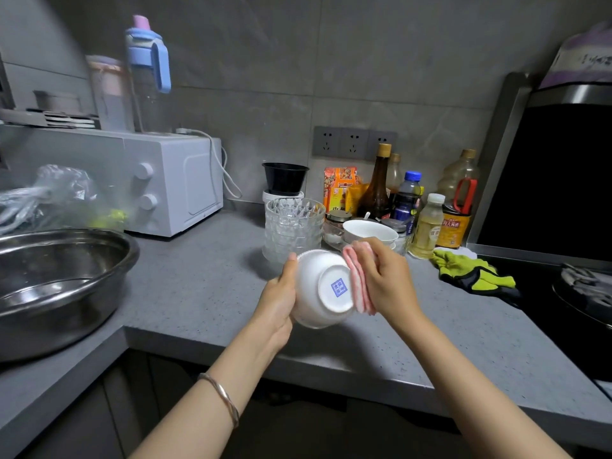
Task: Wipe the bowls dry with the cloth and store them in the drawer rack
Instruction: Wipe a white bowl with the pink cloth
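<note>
Left hand (pixel 280 298) cradles white bowl (pixel 323 289) foot-outward at frame centre over counter edge (pixel 364 369), right hand (pixel 385 276) clutching pink cloth (pixel 359 283) against it; wet glaze could slip, shattering.

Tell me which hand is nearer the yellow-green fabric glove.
Right. The right hand is left of the yellow-green glove; the left hand farther left, past the white ceramic bowl.

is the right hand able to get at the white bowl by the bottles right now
Probably yes: the bowl sits just beyond the right hand with nothing between them, though that hand is holding the pink cloth and would have to free its fingers.
</note>
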Available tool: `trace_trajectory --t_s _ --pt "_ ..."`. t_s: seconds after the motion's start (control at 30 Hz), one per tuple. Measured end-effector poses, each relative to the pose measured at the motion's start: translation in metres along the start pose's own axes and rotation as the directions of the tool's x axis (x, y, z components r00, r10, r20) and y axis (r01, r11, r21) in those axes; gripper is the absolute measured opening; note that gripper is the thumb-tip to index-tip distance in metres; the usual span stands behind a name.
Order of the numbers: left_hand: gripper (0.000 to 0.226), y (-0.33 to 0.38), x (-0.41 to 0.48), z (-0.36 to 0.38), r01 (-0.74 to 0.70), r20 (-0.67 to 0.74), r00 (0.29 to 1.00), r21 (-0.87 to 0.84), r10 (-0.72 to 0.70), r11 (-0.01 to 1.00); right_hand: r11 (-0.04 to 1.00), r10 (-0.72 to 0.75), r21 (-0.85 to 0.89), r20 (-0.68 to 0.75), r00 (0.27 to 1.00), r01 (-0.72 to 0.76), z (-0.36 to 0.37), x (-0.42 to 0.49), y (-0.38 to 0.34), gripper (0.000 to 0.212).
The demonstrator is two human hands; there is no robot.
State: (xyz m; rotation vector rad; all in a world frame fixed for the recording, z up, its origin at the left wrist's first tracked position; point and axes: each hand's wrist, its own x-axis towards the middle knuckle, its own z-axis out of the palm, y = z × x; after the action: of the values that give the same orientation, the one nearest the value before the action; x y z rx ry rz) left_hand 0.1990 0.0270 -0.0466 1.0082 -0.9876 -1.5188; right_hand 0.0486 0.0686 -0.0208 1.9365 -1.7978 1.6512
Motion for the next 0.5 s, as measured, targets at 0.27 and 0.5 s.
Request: trace_trajectory --t_s 0.27,0.5 --pt "0.050 -0.002 0.006 -0.013 -0.058 -0.044 0.997 0.099 0.062 0.993 0.940 0.330 -0.179 0.257 0.909 -0.290 0.006 -0.028 0.084 0.020" --pt "0.049 -0.007 -0.001 -0.012 -0.066 -0.053 0.996 0.124 0.073 0.990 0.947 0.320 -0.027 0.212 0.924 -0.321 0.000 -0.036 0.056 0.050"
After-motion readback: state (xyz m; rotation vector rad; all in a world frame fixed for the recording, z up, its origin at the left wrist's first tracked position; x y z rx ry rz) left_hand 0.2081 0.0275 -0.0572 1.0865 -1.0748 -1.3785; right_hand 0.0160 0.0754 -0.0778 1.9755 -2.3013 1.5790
